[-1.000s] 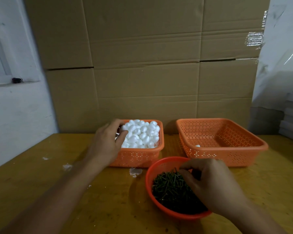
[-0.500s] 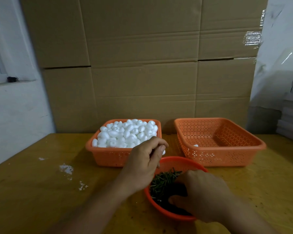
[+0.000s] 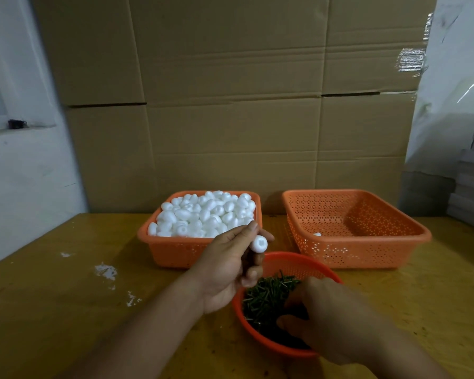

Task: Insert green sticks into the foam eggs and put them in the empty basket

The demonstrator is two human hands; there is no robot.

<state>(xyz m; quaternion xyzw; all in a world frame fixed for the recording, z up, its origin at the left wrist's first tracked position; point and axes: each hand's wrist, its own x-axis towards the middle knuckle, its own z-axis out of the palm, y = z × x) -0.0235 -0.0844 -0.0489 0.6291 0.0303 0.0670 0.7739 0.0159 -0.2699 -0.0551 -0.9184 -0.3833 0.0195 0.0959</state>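
The left hand [image 3: 227, 266] is raised over the table [image 3: 52, 310], just in front of the full basket [image 3: 175, 250] and above the near rim of the bowl [image 3: 293, 262]. Its thumb and fingertips pinch 1 egg [image 3: 259, 244], a small white foam piece whose blunt end faces the camera; the other fingers are curled below it. The right hand [image 3: 331, 318] is down in the bowl, palm turned down, with its fingers bent into the sticks [image 3: 266, 296]. Whether it has hold of a stick cannot be told, because the fingertips are hidden by the hand itself and by the dark heap. The sticks are short, thin and dark green, piled loosely and covering most of the bowl's floor. The bowl is round, orange-red and perforated, and stands nearest the person, in front of the gap between the 2 baskets. The full basket stands at the back left, heaped to its rim with white eggs [image 3: 205, 212]. The other basket [image 3: 367, 255] stands at the back right, well apart from the held egg, and is nearly bare: 1 small white piece [image 3: 317, 234] lies on its floor near the front left wall, too small to tell whether a stick is in it. Both baskets are orange, square and perforated. Behind them rises a wall of brown cardboard [image 3: 230, 105]. White crumbs [image 3: 106, 270] are scattered on the yellow table to the left of the arms.
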